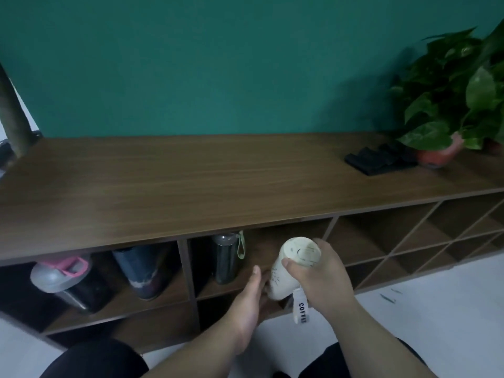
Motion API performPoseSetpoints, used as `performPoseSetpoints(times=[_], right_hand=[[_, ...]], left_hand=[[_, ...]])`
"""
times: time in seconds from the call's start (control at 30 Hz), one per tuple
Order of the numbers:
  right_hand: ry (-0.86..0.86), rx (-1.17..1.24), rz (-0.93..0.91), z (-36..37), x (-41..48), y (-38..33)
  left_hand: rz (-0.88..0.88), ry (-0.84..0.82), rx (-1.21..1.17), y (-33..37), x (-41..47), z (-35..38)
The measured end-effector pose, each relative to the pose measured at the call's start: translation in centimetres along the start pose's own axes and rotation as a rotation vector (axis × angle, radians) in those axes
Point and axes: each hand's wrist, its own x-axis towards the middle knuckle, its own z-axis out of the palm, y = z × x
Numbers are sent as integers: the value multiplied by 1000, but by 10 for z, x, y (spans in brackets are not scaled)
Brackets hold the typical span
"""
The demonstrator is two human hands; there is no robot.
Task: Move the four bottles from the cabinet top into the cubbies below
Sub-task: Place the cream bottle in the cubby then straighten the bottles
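My right hand is shut on a cream bottle, gripping it near its lid at the mouth of the second cubby; a white strap tag hangs below it. My left hand lies flat beside the bottle's base, fingers together, touching or nearly touching it. A dark bottle with a pale green loop stands in the same cubby. In the left cubby stand a shaker bottle with a grey lid and pink cap and a dark blue bottle. No bottle stands on the wooden cabinet top.
A potted green plant and a black folded object sit at the right end of the cabinet top. Open diamond-shaped cubbies run along the right. A green wall rises behind. My knees are at the bottom edge.
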Motion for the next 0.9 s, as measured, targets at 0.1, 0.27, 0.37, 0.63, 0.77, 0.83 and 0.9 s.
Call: performPoseSetpoints(times=[0.1, 0.27, 0.37, 0.63, 0.77, 0.83, 0.9], right_hand=[[-41, -14, -28, 9, 23, -2], [-60, -92, -57, 27, 52, -1], [-43, -105, -41, 34, 64, -2], [-6, -133, -46, 50, 80, -2], [0, -126, -32, 57, 87, -3], [5, -120, -23, 59, 89, -3], [-3, -113, -28, 63, 93, -2]], left_hand=[[2, -4, -30, 6, 10, -2], [61, 13, -66, 9, 34, -10], [63, -33, -93, 11, 42, -8], [92, -74, -91, 11, 56, -10], [95, -58, -113, 17, 56, -8], [91, -51, -143, 21, 57, -7], [95, -46, -176, 22, 57, -7]])
